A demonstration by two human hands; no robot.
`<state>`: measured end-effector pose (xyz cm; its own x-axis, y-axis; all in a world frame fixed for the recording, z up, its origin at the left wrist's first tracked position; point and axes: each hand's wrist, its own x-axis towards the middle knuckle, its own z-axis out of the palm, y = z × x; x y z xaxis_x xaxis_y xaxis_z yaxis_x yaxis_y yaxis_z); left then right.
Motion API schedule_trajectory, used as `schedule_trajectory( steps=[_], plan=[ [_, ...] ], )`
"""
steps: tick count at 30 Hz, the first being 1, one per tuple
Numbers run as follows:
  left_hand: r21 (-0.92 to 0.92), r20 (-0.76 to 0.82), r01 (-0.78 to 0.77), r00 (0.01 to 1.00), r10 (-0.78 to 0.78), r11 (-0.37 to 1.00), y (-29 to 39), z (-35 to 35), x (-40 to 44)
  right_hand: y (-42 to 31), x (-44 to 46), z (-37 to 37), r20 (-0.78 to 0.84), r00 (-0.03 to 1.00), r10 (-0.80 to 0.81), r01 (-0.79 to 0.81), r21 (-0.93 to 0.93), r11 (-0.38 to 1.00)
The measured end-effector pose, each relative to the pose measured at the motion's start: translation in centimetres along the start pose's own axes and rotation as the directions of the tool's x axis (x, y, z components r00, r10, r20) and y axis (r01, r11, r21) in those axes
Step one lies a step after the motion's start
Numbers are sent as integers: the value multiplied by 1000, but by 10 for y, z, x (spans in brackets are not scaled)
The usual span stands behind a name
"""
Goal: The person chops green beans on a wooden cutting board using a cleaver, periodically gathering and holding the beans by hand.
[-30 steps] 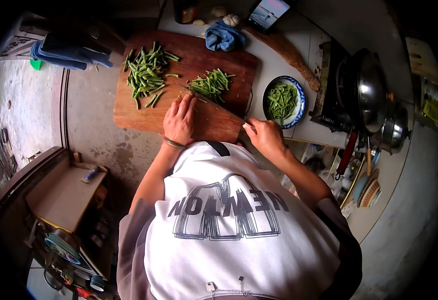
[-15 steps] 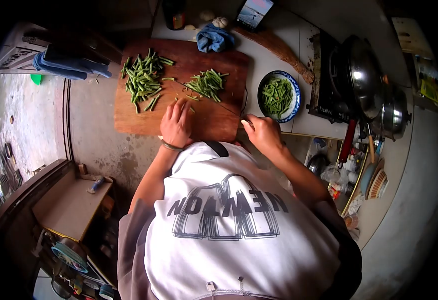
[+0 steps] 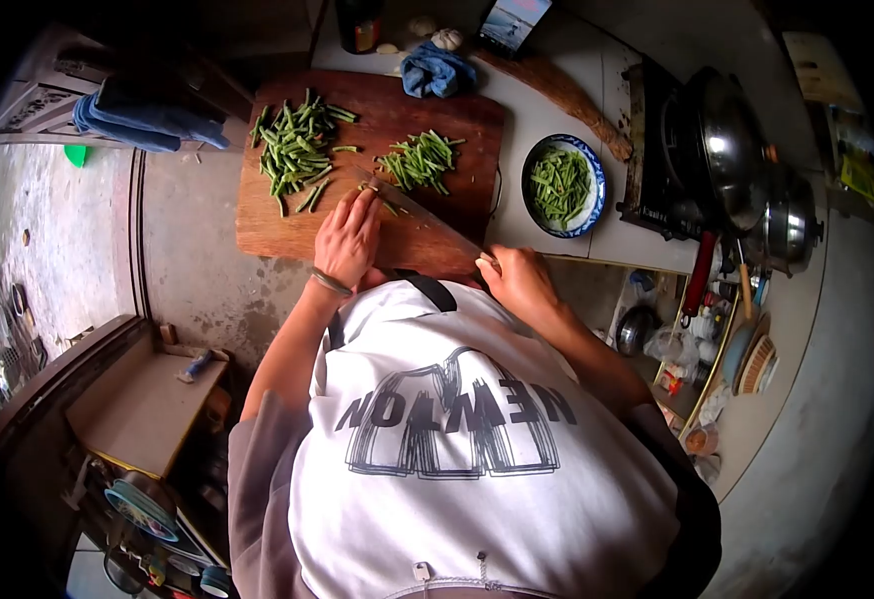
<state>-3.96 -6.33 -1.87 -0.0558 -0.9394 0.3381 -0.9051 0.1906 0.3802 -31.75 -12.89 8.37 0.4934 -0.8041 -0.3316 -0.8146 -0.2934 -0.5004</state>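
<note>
A wooden cutting board (image 3: 287,235) lies before me, with a large pile of cut green beans (image 3: 295,145) on its left and a smaller pile (image 3: 419,160) right of centre. My right hand (image 3: 522,278) is closed around the handle of a kitchen knife (image 3: 427,220). Its blade slants up and left across the board, the tip end beside my left fingertips. My left hand (image 3: 349,238) presses its bunched fingers down on the board, with bits of green bean showing at the fingertips. What lies under those fingers is mostly hidden.
Right of the board stands a blue-rimmed bowl (image 3: 597,200) holding cut beans, then a gas stove (image 3: 647,150) with a lidded wok (image 3: 727,150). A blue cloth (image 3: 435,70), garlic (image 3: 447,39), a long brown stick-like piece (image 3: 562,95) and a propped screen (image 3: 515,22) sit behind.
The knife blade has turned so its broad side shows, where it was a thin line before. My left hand stays by the blade. The whole view has shifted slightly.
</note>
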Motion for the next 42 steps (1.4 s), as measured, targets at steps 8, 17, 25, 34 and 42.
schedule_trajectory(
  steps=[8, 17, 25, 34, 42],
  plan=[
    [-10, 67, -143, 987, 144, 990, -19, -5, 4, -10, -11, 16, -10, 996, 91, -90, 30, 995],
    [-7, 173, -248, 954, 245, 969, -36, -10, 6, -8, -18, 57, -164, 967, 194, -166, 169, 971],
    [-58, -121, 103, 987, -109, 993, -47, -55, -5, 2, -20, 25, 5, 990, 140, -139, 145, 980],
    [-57, -170, 543, 822, -544, 838, -158, -72, 54, 23, -18, 19, -141, 978, 151, -134, 125, 983],
    [69, -127, 558, 827, -547, 827, -191, -58, 64, -3, -18, 19, -65, 995, 82, -76, 83, 994]
  ],
)
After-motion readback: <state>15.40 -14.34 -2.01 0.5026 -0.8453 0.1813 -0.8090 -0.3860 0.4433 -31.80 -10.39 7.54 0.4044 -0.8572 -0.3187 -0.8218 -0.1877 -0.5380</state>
